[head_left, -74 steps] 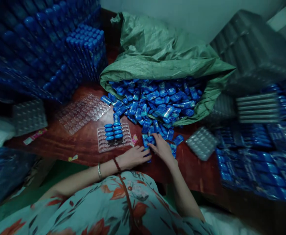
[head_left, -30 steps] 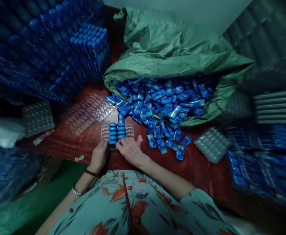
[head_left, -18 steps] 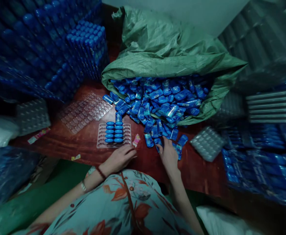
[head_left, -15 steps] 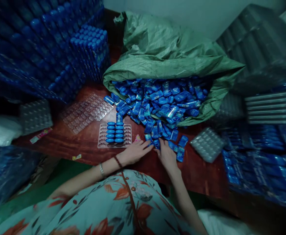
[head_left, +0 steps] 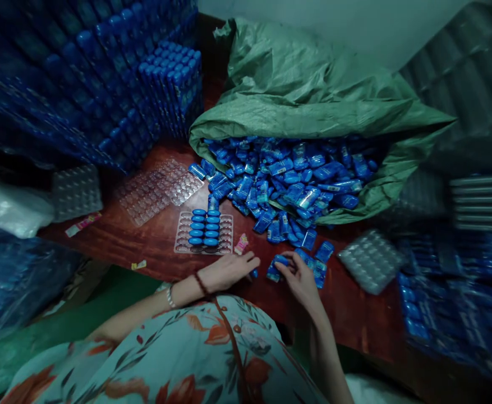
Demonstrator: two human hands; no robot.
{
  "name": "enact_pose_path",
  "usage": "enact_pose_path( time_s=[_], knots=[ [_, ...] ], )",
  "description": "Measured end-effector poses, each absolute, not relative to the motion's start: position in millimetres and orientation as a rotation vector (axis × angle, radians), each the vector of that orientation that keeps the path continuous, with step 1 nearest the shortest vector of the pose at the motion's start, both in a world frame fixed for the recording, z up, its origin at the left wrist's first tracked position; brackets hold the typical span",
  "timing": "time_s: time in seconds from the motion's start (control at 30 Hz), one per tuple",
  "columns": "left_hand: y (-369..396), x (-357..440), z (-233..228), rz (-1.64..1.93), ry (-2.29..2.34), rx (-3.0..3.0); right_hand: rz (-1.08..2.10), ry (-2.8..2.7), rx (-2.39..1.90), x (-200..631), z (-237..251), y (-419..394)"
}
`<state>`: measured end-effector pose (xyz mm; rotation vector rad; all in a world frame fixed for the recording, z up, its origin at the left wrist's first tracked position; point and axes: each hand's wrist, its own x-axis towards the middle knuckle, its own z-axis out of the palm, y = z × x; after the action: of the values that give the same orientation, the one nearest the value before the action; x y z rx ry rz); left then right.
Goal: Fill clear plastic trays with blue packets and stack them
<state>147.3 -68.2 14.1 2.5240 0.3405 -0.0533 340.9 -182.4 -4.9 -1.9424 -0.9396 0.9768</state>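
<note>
Near the table's front edge, my left hand (head_left: 233, 269) is closed, fingers curled down, and a bit of a small blue packet shows below its fingertips. My right hand (head_left: 301, 276) pinches another small blue packet (head_left: 274, 267) between thumb and fingers. More loose blue packets (head_left: 323, 252) lie flat just behind that hand. To the left, a clear plastic blister tray (head_left: 182, 233) carries two columns of blue rounded pieces (head_left: 204, 227) in its middle cavities. A pink wrapper (head_left: 241, 244) lies between the tray and the packets.
A green woven sack (head_left: 313, 106) spills a heap of blue packets (head_left: 266, 179). Tall stacks of filled blue trays (head_left: 170, 84) stand at the left. Empty clear trays (head_left: 157, 191) and a grey-looking tray (head_left: 371, 261) flank the red-brown table (head_left: 355, 314). More blue packs (head_left: 447, 286) sit at right.
My hands were together at the front of the heap. They have drawn apart and towards me, each with a blue packet. The view has shifted slightly.
</note>
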Motion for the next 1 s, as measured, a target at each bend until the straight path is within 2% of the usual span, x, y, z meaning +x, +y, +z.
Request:
enact_pose_path(
  time_s=[0.13,0.27,0.4,0.53,0.83,1.0],
  knots=[
    [-78,69,7,0.335,0.677,2.263,1.102,-0.936,-1.683,293,0,-159],
    [-87,25,-12,0.813,1.060,2.031,0.805,-1.347,-1.551,250,-8,-133],
    [-83,29,-31,1.066,1.255,1.943,0.626,-1.700,-1.418,239,-15,-117],
    [-77,37,-43,1.023,1.164,2.038,0.572,-1.974,-1.411,242,-13,-112],
    [-71,16,-35,0.513,1.032,2.274,0.349,-2.265,-1.436,227,-6,-113],
    [-62,26,-23,0.376,1.006,2.333,0.451,-2.465,-1.637,221,16,-101]
  ],
)
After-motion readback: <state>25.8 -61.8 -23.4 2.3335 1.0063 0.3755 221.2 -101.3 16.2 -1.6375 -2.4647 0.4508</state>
